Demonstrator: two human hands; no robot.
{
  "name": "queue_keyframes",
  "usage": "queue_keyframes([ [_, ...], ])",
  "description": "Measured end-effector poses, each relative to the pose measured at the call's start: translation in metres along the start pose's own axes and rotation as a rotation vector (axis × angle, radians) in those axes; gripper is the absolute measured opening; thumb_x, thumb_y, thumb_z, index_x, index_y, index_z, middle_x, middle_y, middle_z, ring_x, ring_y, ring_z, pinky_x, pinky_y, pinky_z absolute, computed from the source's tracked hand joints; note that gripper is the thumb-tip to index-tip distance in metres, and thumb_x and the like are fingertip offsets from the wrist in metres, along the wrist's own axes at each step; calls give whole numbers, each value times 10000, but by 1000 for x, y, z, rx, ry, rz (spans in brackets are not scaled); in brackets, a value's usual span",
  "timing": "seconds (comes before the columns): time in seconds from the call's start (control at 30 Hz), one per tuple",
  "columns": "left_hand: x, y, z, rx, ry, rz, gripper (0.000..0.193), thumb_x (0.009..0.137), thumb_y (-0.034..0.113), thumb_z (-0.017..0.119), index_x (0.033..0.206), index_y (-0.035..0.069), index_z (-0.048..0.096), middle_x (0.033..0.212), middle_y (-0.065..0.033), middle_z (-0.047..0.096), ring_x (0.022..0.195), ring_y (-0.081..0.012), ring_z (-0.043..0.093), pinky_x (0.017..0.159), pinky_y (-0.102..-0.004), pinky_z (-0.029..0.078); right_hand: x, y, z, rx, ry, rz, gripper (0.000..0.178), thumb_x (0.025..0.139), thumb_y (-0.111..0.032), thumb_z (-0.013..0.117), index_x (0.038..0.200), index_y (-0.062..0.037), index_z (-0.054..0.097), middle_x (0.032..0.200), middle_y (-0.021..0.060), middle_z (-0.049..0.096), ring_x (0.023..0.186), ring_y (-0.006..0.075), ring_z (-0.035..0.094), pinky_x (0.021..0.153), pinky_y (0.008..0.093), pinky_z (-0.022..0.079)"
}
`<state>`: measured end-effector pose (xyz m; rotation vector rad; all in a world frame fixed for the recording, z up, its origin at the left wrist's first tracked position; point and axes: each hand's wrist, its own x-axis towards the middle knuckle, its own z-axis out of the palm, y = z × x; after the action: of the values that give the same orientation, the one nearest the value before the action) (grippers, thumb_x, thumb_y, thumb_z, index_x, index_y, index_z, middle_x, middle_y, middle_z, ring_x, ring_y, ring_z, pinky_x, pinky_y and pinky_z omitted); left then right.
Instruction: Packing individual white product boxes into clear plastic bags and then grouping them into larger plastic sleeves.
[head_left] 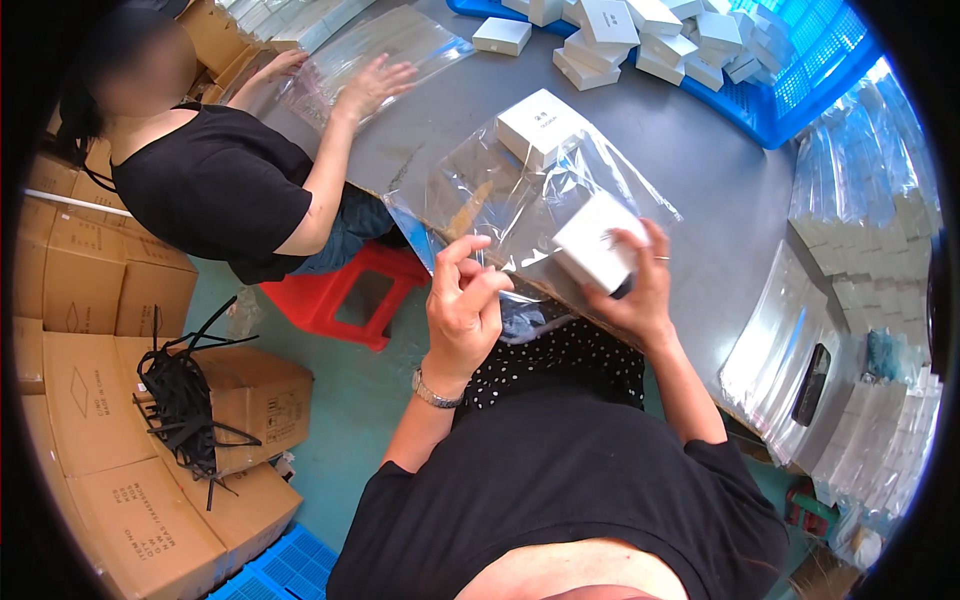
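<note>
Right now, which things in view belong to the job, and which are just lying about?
Seemingly in use:
white box in the right fingers
clear plastic by the left fingers
probably the blue basket of boxes

Apparently just lying about:
black straps on a carton
blue crate on the floor

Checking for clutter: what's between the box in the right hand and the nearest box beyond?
Crinkled clear plastic lies between the held box and the farther box, in the head view.
</note>
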<state>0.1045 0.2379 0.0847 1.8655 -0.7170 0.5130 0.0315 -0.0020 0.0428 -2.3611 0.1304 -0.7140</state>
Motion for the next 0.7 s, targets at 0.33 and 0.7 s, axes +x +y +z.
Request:
queue_keyframes([
  [0.33, 1, 6, 4, 139, -148, 48, 388, 786, -110, 588, 1155, -23, 668, 1231, -126, 621, 951, -291, 628, 862, -386, 510, -9, -10, 3, 257, -203, -82, 778, 538, -300, 848, 1244, -106, 586, 1375, 229, 429, 1266, 394, 488, 1002, 460, 467],
  [0.7, 0, 30, 36, 13, -188, 76, 448, 821, -112, 570, 1259, -30, 614, 1278, -174, 601, 1132, -338, 620, 967, -385, 502, 83, -6, 132, -55, 54, -275, 907, 569, -300, 844, 1388, -145, 485, 1403, 273, 403, 1310, 490, 376, 1064, 578, 342],
])
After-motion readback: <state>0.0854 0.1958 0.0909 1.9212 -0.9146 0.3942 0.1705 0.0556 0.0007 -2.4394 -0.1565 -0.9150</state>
